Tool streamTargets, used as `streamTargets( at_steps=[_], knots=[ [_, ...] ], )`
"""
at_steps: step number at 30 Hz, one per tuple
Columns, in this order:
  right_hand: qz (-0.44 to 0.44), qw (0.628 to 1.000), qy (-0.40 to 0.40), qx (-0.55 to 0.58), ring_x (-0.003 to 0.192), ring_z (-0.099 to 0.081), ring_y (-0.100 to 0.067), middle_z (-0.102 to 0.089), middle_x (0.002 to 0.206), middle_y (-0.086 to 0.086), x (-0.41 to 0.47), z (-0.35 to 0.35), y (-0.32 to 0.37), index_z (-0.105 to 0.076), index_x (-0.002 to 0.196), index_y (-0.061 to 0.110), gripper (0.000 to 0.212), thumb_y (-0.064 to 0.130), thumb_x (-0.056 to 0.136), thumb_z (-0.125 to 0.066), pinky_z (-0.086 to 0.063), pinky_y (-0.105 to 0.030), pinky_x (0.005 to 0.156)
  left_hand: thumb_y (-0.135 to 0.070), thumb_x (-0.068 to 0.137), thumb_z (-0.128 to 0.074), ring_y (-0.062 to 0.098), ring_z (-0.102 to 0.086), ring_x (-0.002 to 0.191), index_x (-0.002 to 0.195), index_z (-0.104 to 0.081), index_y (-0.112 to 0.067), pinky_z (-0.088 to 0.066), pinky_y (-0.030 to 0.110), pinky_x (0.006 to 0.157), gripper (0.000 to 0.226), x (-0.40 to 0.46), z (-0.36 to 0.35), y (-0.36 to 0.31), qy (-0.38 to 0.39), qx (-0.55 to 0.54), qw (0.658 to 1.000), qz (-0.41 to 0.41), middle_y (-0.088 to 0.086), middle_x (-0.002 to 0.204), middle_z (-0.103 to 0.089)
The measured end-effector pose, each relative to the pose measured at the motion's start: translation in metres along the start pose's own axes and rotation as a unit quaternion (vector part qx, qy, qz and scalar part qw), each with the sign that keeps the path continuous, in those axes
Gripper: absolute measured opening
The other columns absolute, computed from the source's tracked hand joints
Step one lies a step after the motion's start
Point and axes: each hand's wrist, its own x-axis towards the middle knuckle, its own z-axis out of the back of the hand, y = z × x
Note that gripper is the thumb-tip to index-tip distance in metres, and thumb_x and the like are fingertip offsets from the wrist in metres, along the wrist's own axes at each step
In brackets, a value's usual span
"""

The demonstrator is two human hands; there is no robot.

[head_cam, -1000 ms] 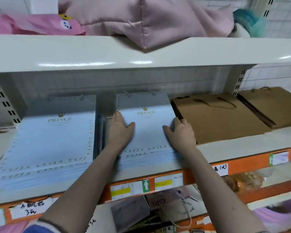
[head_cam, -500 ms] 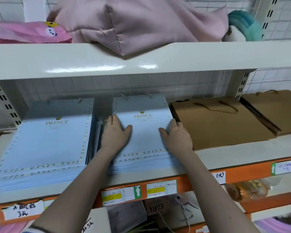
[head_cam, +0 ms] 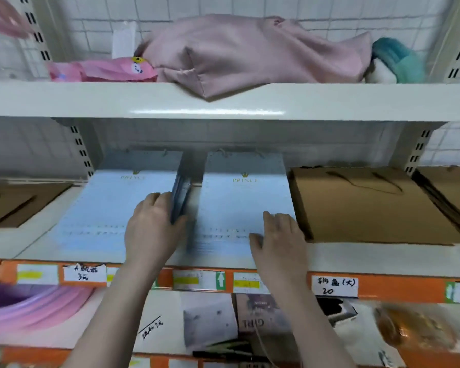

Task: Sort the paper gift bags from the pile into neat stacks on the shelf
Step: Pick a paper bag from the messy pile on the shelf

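Right blue bag stack (head_cam: 243,205) under flat right hand (head_cam: 279,236); left hand (head_cam: 154,224) fingers curl over left stack (head_cam: 112,205) edge.

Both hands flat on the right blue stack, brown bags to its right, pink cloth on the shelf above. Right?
Not quite. In the head view only the right hand lies on the right blue stack. The left hand is on the left blue stack, fingers at its right edge. Brown bags to the right and pink cloth on the shelf above are correct.
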Motion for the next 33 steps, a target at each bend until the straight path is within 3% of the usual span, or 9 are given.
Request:
streamTargets(
  at_steps=[2,7,13,22,27,33],
  knots=[
    [0.021,0.998,0.045,0.031,0.130,-0.035,-0.033,-0.047,0.134,-0.014,-0.018,-0.004,0.013,-0.043,0.138,0.007,0.053,0.032,0.093,-0.053,-0.027,-0.042,0.109,-0.023,0.083,-0.066,0.035,-0.047,0.120,0.131,-0.052,-0.006,-0.039,0.042,0.096,0.053,-0.025,0.015,0.018,0.004,0.016,0.999,0.046,0.015,0.130,-0.053],
    [0.032,0.994,0.065,0.087,0.121,-0.046,-0.034,-0.055,0.126,-0.016,-0.055,-0.007,0.061,-0.053,0.131,0.007,0.048,0.032,0.090,-0.056,-0.038,-0.044,0.101,-0.023,0.082,-0.068,0.036,-0.049,0.119,0.132,-0.052,-0.006,-0.039,0.040,0.095,0.055,-0.076,0.052,0.071,-0.001,0.042,0.991,0.128,0.017,0.130,-0.054],
    [0.135,0.977,0.141,0.085,0.123,-0.039,-0.023,-0.048,0.128,-0.003,-0.084,-0.008,0.133,-0.041,0.138,0.019,0.046,0.039,0.096,-0.041,-0.029,-0.032,0.100,-0.029,0.083,-0.066,0.030,-0.049,0.120,0.133,-0.051,-0.013,-0.039,0.038,0.095,0.054,-0.114,0.106,0.137,-0.012,0.056,0.975,0.214,0.012,0.132,-0.052],
    [0.167,0.968,0.146,0.117,0.106,-0.053,-0.034,-0.061,0.105,-0.014,-0.136,-0.045,0.304,-0.062,0.113,0.010,0.033,0.027,0.084,-0.061,-0.041,-0.041,0.088,-0.027,0.083,-0.067,0.031,-0.050,0.119,0.130,-0.053,-0.010,-0.039,0.037,0.092,0.052,-0.150,0.200,0.280,-0.057,0.070,0.963,0.255,0.014,0.129,-0.054],
    [0.186,0.962,0.162,0.115,0.123,-0.042,-0.026,-0.052,0.128,-0.008,-0.164,-0.069,0.409,-0.049,0.134,0.017,0.047,0.038,0.092,-0.050,-0.030,-0.038,0.105,-0.031,0.085,-0.064,0.027,-0.045,0.125,0.136,-0.048,-0.012,-0.036,0.035,0.099,0.056,-0.154,0.252,0.378,-0.065,0.090,0.957,0.268,0.010,0.136,-0.050],
    [0.190,0.964,0.155,0.107,0.124,-0.041,-0.025,-0.050,0.131,-0.007,-0.166,-0.089,0.495,-0.046,0.135,0.017,0.048,0.037,0.093,-0.050,-0.030,-0.035,0.104,-0.028,0.085,-0.065,0.029,-0.043,0.125,0.134,-0.050,-0.011,-0.034,0.037,0.101,0.054,-0.135,0.289,0.463,-0.066,0.088,0.956,0.271,0.011,0.134,-0.051]
  ],
)
